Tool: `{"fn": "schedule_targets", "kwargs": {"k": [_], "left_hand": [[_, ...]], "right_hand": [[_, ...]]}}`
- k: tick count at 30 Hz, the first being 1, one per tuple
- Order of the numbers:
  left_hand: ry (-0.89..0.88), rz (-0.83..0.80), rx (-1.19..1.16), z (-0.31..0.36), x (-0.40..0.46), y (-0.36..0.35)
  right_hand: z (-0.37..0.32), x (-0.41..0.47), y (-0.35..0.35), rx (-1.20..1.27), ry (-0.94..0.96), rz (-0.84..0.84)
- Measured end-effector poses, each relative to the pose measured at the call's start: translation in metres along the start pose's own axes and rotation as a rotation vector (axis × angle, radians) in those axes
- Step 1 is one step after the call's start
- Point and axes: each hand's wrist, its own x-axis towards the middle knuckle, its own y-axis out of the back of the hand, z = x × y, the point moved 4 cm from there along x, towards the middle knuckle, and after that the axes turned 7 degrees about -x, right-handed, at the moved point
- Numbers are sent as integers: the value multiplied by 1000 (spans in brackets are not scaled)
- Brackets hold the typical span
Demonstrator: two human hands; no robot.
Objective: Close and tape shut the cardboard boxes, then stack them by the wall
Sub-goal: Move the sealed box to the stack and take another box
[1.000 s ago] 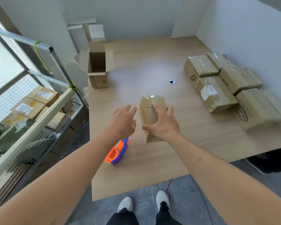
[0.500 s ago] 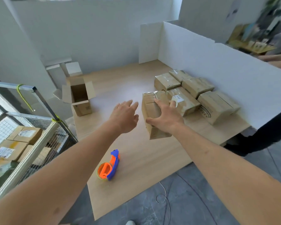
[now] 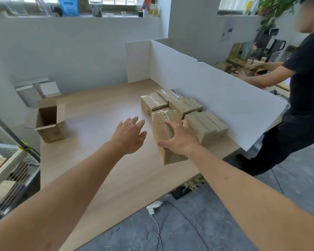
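Observation:
My right hand (image 3: pixel 179 138) grips a taped-shut cardboard box (image 3: pixel 161 127) from above and holds it tilted above the wooden table (image 3: pixel 98 160). The box hangs just in front of several taped boxes (image 3: pixel 187 107) that lie side by side against the white partition wall (image 3: pixel 207 87). My left hand (image 3: pixel 130 134) hovers to the left of the held box with its fingers spread, touching nothing. An open cardboard box (image 3: pixel 47 120) with its flaps up stands at the table's far left. The tape dispenser is out of view.
Another person (image 3: pixel 301 87) in dark clothes stands behind the partition at the right. A wire rack (image 3: pixel 9 169) stands left of the table. A white plug and cable (image 3: pixel 154 207) lie on the grey floor below the table's edge.
My right hand has lifted the taped box off the table and carried it right, up to the row by the wall. My view has swung up and right; the tape dispenser left the frame.

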Motion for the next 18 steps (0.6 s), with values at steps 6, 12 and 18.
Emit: {"fn": "schedule_targets", "kwargs": {"k": [6,12,18], "left_hand": [[24,-47,28,49,27,-33],[32,-74,16,74,76,-67],[40,-118,-41,79,142,-117]], "right_hand": [[63,18,3,-13,19,-56],[113,59,-6,-3,23,-107],[157,124,-36,-18,-12,-171]]}}
